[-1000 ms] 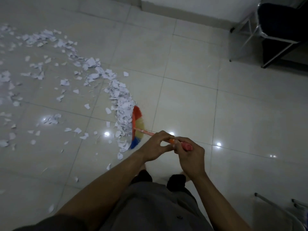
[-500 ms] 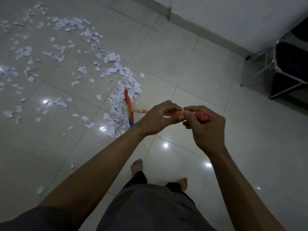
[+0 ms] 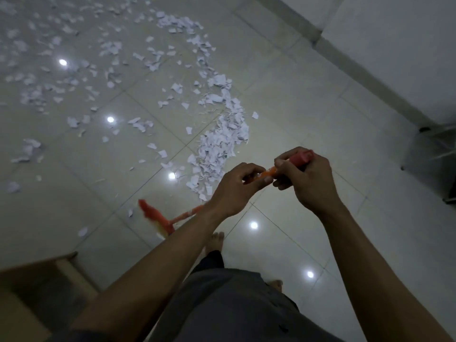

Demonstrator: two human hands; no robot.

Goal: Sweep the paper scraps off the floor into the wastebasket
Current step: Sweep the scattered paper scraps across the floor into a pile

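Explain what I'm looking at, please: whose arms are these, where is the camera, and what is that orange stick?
No machine here: a person wears one camera on the head, looking down at their own arms. Both hands grip an orange broom handle: the left hand lower, the right hand at its red end. The blurred broom head is low by the tiled floor, near a bare foot. Torn paper scraps lie scattered, densest just beyond the hands.

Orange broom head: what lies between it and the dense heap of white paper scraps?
Head view: only bare glossy tile floor lies between the orange broom head and the dense heap of white paper scraps.
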